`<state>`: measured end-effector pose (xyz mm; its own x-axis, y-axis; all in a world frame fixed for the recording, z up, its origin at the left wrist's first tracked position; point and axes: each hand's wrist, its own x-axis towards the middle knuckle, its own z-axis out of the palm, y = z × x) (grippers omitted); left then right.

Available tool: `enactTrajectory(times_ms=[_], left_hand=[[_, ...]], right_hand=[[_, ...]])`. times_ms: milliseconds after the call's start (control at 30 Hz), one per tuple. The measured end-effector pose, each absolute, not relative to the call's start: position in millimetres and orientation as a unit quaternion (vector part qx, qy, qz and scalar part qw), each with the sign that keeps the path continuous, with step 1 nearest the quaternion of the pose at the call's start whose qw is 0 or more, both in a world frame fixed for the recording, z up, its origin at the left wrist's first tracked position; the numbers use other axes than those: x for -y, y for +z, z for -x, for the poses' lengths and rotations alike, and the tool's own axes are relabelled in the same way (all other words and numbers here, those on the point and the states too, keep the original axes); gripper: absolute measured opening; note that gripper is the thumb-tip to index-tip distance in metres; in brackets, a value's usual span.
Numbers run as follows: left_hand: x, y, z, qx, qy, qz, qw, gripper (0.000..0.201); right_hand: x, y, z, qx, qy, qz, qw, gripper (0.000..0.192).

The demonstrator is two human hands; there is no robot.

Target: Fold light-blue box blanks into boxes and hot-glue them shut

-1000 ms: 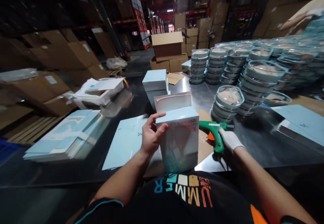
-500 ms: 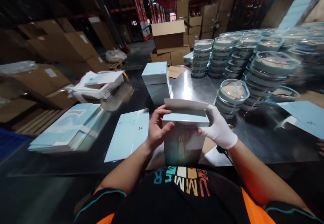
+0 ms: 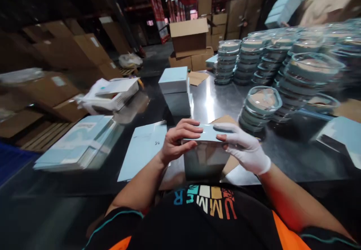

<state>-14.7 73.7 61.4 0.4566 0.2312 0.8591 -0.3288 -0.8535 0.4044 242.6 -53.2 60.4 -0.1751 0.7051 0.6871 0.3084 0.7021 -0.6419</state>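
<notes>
A pale blue carton (image 3: 207,156) stands upright on the metal table (image 3: 284,156) right in front of me, over a brown cardboard sheet (image 3: 225,120). My bare left hand (image 3: 179,141) grips its top left edge, fingers lying over the lid flap. My right hand (image 3: 244,146), in a white glove, presses flat on the top right of the same lid. The flap lies down on the carton's top. The green glue gun is hidden from view.
Two more blue cartons (image 3: 175,90) are stacked further back. Flat blue carton blanks (image 3: 143,150) and a pile of them (image 3: 77,141) lie at left. Several stacks of lidded round containers (image 3: 261,107) fill the right. A white basket (image 3: 113,93) and brown boxes (image 3: 188,35) stand behind.
My right hand left the green glue gun and came onto the carton. Both hands folded the raised flap down flat onto the carton's top.
</notes>
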Motion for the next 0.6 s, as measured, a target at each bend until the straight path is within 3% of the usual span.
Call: enactTrajectory(times_ms=[67,133,200,267,333,400,467,533,600], left_hand=[[-69.9,76.3,20.8,0.007,0.428,-0.873,0.234,0.017],[-62.4,94.1,25.5,-0.034,0.326,-0.930,0.166,0.040],[-54.0,109.5,29.3,-0.074,0.262,-0.956,0.110,0.063],[-50.1,118.0,34.0,-0.107,0.250,-0.958,0.092,0.072],[-54.7,117.7,41.3,-0.158,0.312,-0.930,0.111,0.070],[-67.3,109.5,50.1,-0.223,0.448,-0.851,0.159,0.077],[-82.9,96.1,56.9,-0.270,0.571,-0.739,0.233,0.102],[-95.6,80.7,59.1,-0.295,0.609,-0.659,0.328,0.127],[-102.4,65.8,56.6,-0.317,0.587,-0.628,0.401,0.130]], right_hand=[[51.6,56.9,-235.2,0.766,0.138,0.335,0.532,0.032],[48.8,56.5,-226.9,0.804,0.069,0.315,0.500,0.033],[43.2,58.7,-227.2,0.842,0.024,0.299,0.449,0.049],[34.1,61.5,-246.0,0.849,0.001,0.347,0.398,0.071],[20.7,62.7,-285.3,0.798,-0.046,0.475,0.368,0.079],[4.5,61.4,-336.6,0.694,-0.122,0.615,0.353,0.075],[-10.9,58.5,-385.5,0.593,-0.161,0.732,0.295,0.063],[-22.2,56.8,-421.1,0.550,-0.167,0.785,0.233,0.037],[-28.9,59.3,-440.7,0.551,-0.173,0.789,0.210,0.018]])
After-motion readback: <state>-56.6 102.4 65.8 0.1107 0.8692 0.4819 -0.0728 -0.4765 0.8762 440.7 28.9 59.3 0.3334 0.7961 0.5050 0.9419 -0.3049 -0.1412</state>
